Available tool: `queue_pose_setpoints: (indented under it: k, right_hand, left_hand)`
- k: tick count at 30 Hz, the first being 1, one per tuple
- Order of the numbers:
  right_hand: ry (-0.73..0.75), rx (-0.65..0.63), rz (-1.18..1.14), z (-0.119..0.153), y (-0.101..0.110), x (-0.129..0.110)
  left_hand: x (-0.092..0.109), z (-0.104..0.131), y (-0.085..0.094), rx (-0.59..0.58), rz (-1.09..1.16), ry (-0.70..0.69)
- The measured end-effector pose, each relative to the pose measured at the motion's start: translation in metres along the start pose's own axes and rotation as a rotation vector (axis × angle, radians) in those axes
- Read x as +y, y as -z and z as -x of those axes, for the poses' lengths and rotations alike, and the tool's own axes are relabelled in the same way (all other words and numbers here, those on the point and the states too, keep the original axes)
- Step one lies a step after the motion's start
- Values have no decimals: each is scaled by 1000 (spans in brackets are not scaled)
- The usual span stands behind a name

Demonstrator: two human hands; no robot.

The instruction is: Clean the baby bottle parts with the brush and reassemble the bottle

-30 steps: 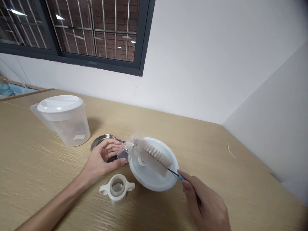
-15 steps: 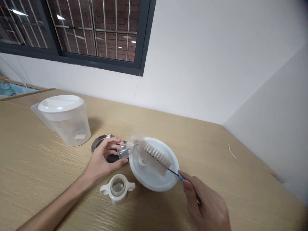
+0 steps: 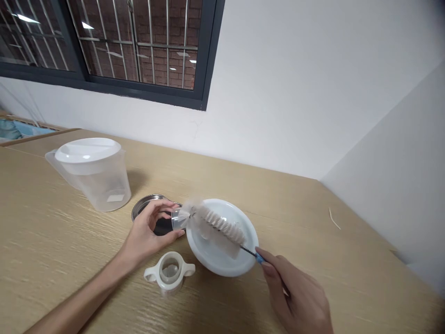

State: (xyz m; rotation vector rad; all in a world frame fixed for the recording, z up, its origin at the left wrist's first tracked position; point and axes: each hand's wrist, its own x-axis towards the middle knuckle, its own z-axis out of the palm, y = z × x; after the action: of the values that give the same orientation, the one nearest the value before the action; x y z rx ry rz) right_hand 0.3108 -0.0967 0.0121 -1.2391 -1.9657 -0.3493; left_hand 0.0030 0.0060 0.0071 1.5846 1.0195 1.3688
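Observation:
My left hand (image 3: 148, 232) holds a small clear plastic cup (image 3: 177, 220) on its side between thumb and fingers, the mouth turned right. In my right hand (image 3: 297, 292) is the blue handle of a bottle brush (image 3: 222, 228) with white bristles. The brush slants over a white bowl (image 3: 222, 271), its blurred tip at the cup's mouth; how far the tip goes in I cannot tell. Below my left hand stands a white ring with two side handles (image 3: 170, 273), something clear inside it. A shiny metal dish (image 3: 141, 204) lies partly hidden behind my left hand.
A clear plastic pitcher (image 3: 99, 183) with a white lid stands at the left on the wooden table (image 3: 278, 199). Far right lies a thin pale strip (image 3: 334, 219). White walls and a barred window (image 3: 139, 51) rise behind the table.
The brush and my right hand have shifted slightly to the left, bringing the bristles closer to the cup. My left hand has barely moved.

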Motion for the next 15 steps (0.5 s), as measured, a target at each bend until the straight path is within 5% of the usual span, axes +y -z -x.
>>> queue_pose_setpoints:
  k: [15]
  right_hand:
    - [-15,14,-14,-1,1,-1]
  left_hand:
    - [6,3,-1,15,-106,-4]
